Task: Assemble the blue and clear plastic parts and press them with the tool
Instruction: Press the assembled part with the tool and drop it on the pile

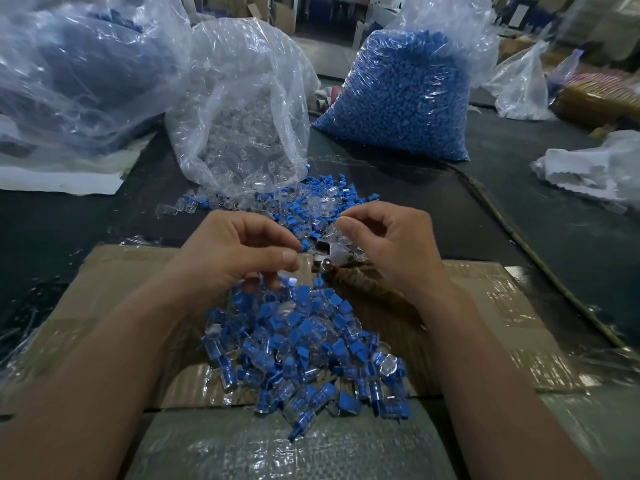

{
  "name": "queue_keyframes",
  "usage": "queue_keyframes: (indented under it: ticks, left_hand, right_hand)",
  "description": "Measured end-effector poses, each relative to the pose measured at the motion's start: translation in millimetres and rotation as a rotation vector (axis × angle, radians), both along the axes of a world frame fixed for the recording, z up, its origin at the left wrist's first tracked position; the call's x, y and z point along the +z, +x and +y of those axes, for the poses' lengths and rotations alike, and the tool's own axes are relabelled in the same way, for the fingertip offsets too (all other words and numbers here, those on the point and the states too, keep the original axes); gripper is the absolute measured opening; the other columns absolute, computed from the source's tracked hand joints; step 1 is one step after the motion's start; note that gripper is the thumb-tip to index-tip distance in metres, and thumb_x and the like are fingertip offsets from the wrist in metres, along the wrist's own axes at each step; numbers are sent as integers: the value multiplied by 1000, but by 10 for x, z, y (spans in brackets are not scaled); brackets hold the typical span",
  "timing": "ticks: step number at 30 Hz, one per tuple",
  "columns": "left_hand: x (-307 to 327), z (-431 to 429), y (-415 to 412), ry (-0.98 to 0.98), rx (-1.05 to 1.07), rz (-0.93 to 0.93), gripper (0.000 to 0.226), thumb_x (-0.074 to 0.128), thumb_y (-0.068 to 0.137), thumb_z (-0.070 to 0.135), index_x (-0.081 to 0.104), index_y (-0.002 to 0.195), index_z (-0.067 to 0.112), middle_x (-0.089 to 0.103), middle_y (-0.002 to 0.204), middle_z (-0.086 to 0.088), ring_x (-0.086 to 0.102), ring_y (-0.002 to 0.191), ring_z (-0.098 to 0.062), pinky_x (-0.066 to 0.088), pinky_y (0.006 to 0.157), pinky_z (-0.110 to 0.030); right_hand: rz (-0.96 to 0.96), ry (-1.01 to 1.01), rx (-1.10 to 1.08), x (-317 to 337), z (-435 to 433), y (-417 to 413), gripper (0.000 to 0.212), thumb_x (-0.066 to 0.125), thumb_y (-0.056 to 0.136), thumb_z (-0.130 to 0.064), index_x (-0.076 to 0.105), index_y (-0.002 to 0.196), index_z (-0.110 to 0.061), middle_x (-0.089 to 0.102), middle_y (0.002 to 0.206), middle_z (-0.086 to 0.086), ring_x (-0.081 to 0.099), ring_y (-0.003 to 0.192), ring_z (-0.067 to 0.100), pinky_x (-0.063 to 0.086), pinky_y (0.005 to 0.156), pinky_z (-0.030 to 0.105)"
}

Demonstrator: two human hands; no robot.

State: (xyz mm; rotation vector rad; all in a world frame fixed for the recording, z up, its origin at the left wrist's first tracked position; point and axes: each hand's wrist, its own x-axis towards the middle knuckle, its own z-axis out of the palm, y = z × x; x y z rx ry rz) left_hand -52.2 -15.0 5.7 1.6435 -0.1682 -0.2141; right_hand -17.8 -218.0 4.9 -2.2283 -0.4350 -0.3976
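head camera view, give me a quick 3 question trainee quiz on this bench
1. True or false: the bag of blue parts stands to the right of the bag of clear parts.
2. The pile of assembled pieces lies on: A) flattened cardboard B) a metal tray C) bare floor.
3. What lies between the left hand and right hand?

Key: 1 true; 2 A; 3 the metal pressing tool.

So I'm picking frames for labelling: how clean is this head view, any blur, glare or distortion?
Head view: wide-angle bending at the edges, so the forearms splay outward; glare streaks on the clear bag and on the taped cardboard; the left hand fingertips look slightly motion-blurred; the near pile of assembled parts is sharp; the background is dim and soft.
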Motion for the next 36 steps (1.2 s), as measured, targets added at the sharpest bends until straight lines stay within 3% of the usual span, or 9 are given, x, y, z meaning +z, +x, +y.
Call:
queue_keyframes:
  ticks: [3,6,11,19,21,25,30,33,36]
  left_hand:
    - [-78,-14,59,162,243,-77,6,72,66,15,70,68,19,70,66,-3,62,49,-9,51,50,-23]
    - [-150,-15,145,377,405,-180,14,70,77,8,67,78,22,67,66,5,62,55,-2,46,50,-9]
    - [-134,-47,325,614,352,-213,16,68,81,11,68,96,16,61,80,8,56,73,-2,42,74,-20]
    - [-243,-140,551,796,214,-166,18,65,84,21,67,102,17,63,92,1,59,84,-15,49,81,-31]
    - [-255,-144,559,797,217,-170,6,67,83,20,66,89,23,61,86,4,59,81,-14,50,80,-32]
    - [-252,-118,564,770,214,-174,21,70,79,15,59,67,27,62,75,6,57,70,-6,46,67,-25]
    - [-243,-94,521,730,286,-172,19,71,79,13,60,66,21,61,68,7,58,65,-7,50,66,-27]
    - [-181,-44,440,581,396,-190,17,72,77,12,57,76,20,62,77,4,60,75,-12,51,75,-31]
    - [-100,-8,315,414,420,-172,16,76,72,13,62,79,17,65,78,1,63,73,-10,49,67,-22]
  right_hand:
    - [15,-33,-36,-32,-28,28,15,65,84,-28,72,91,-17,58,70,-22,56,66,-6,45,61,9]
    - [45,-76,-64,-56,-50,52,13,64,85,-28,71,91,-18,58,69,-22,56,64,-4,47,63,13]
    - [59,-117,-90,-79,-69,77,11,63,86,-27,71,88,-20,57,68,-22,56,65,-2,47,64,18]
    - [67,-174,-102,-95,-68,87,14,62,86,-29,71,92,-21,53,68,-26,54,66,-6,42,62,8]
    - [61,-183,-102,-95,-75,88,15,62,86,-29,71,93,-20,53,68,-26,54,66,-6,41,62,7]
    - [71,-187,-99,-97,-71,94,15,62,86,-28,71,94,-20,53,69,-26,54,68,-5,42,64,9]
    - [86,-194,-88,-95,-53,83,15,62,87,-27,71,96,-19,52,70,-27,53,68,-6,40,64,9]
    - [84,-194,-74,-83,-44,73,16,61,87,-26,70,96,-18,51,70,-26,52,68,-6,40,64,8]
    - [92,-200,-63,-75,-29,72,16,61,87,-26,70,97,-18,50,70,-27,52,67,-7,40,64,7]
